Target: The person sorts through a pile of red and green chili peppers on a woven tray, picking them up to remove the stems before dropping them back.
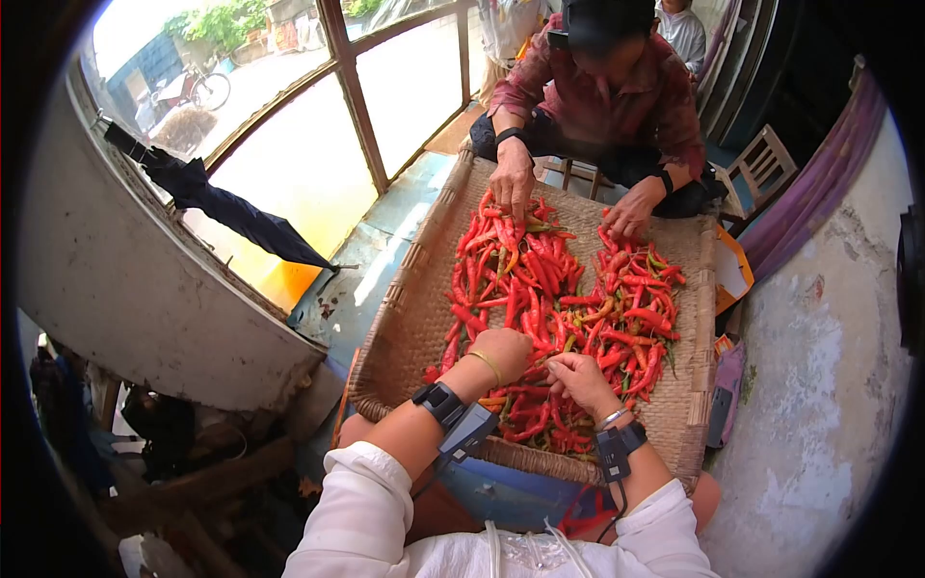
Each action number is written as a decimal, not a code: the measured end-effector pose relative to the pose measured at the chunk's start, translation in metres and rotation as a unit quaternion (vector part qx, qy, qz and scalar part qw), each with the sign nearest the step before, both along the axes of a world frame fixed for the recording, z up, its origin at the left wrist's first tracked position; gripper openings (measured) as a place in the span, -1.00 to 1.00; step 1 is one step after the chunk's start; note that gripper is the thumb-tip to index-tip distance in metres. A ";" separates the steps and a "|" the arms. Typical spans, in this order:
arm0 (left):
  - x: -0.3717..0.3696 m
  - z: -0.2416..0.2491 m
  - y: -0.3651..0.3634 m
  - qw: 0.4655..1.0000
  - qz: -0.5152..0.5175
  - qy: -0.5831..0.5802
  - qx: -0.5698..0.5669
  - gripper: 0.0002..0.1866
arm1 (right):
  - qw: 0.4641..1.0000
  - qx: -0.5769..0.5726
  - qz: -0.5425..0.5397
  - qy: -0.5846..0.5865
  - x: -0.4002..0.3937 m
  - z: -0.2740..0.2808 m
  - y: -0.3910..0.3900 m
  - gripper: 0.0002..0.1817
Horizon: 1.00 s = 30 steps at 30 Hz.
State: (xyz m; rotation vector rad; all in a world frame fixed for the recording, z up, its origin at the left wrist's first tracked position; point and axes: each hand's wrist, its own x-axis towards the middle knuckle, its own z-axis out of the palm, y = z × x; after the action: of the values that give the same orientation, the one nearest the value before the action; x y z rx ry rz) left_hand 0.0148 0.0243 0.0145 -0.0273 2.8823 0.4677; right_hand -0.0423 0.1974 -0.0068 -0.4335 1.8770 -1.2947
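Observation:
Many red peppers [540, 265] lie in a large woven basket tray [405, 318]. My left hand [505, 353] is closed over the near part of the pile, its fingers turned down and hidden. Close beside it on the right, my right hand [576, 378] has thumb and fingers pressed together at a pepper; what lies between the fingertips is too small to make out. Some peppers are orange or greenish, with stems on.
A person [617, 106] sits across the tray, both hands on the far peppers. A folded black umbrella [236, 212] hangs at the left by the windows. A wooden chair [761, 173] and a rough wall [819, 385] are at the right.

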 end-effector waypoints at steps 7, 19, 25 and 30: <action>0.006 0.025 0.013 0.956 -0.001 0.167 0.242 -0.80 | 0.952 -0.244 -0.103 -0.154 0.004 0.016 0.002 -0.74; 0.006 0.021 0.013 0.955 -0.008 0.121 0.271 -0.71 | 0.925 -0.291 -0.201 -0.141 -0.034 0.028 0.038 -0.86; 0.004 0.006 0.006 0.997 0.026 0.015 0.066 -0.68 | 0.815 -0.465 -0.310 -0.154 -0.060 0.024 0.065 -0.80; 0.006 -0.020 0.000 0.999 -0.031 -0.014 -0.004 -0.68 | 0.822 -0.401 -0.383 -0.133 -0.060 0.016 0.060 -0.67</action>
State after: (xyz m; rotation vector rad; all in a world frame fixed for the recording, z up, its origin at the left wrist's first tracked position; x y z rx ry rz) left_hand 0.0203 0.0247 -0.0052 0.0529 2.8492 0.4418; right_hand -0.1024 0.2579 0.0088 0.1465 1.1885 -2.5483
